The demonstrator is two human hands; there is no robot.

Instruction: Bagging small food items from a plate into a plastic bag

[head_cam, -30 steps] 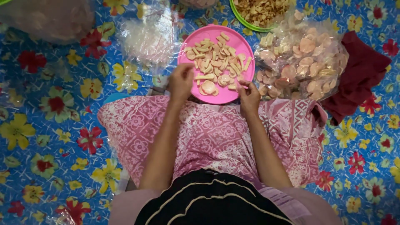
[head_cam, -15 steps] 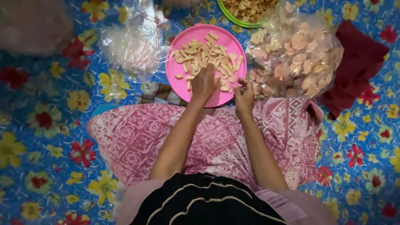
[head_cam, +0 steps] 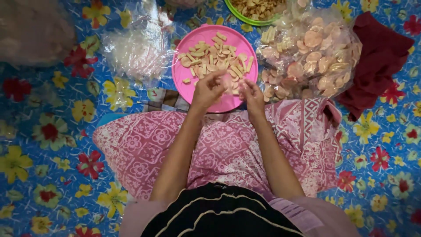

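A round pink plate (head_cam: 189,80) lies on the floor mat ahead of my knees, strewn with several pale cracker pieces (head_cam: 212,58), strips and small rounds. My left hand (head_cam: 208,89) hovers over the plate's near edge with fingers curled, pinching a cracker piece. My right hand (head_cam: 253,94) is beside it at the plate's right rim, fingertips closed toward the left hand on what looks like the same piece. A pink patterned cloth (head_cam: 228,145) covers my lap under both forearms.
A clear plastic bag of round crackers (head_cam: 313,57) sits right of the plate. A green bowl of crackers (head_cam: 256,8) is at the top. Crumpled clear plastic (head_cam: 136,50) lies left of the plate, a dark red cloth (head_cam: 377,66) far right, all on a blue flowered mat (head_cam: 48,131).
Both hands drew together over the plate's near edge; the left hand shifted right toward the right hand. The view also drifted slightly.
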